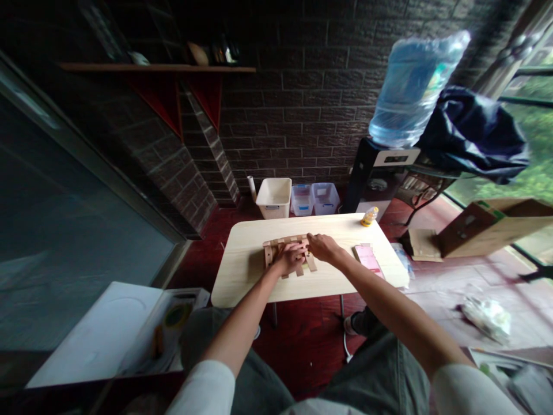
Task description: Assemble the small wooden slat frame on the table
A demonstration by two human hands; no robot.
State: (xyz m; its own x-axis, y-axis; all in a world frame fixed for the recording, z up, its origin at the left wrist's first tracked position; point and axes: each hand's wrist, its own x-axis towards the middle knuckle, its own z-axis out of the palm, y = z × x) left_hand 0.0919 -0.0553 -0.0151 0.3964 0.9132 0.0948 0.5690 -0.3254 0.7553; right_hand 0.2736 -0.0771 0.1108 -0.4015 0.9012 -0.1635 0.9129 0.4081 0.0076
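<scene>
A small slatted wooden frame (268, 252), made of light brown strips, lies on the pale wooden table (246, 282). My left hand (291, 257) rests across its middle, fingers bent over the strips and holding it. At the frame's far right corner, my right hand (322, 246) is closed, with its fingertips pinched close to the left hand's fingers. Whatever sits between the right fingertips is too small to make out. Both hands cover much of the frame's centre and right side.
A pink packet (368, 258) lies on the table's right side, with a small yellow-capped bottle (370, 217) behind it. Beyond the far edge stand a cream bin (274, 197) and clear plastic boxes (325, 199). A water dispenser (375, 178) and cardboard box (492, 230) stand to the right.
</scene>
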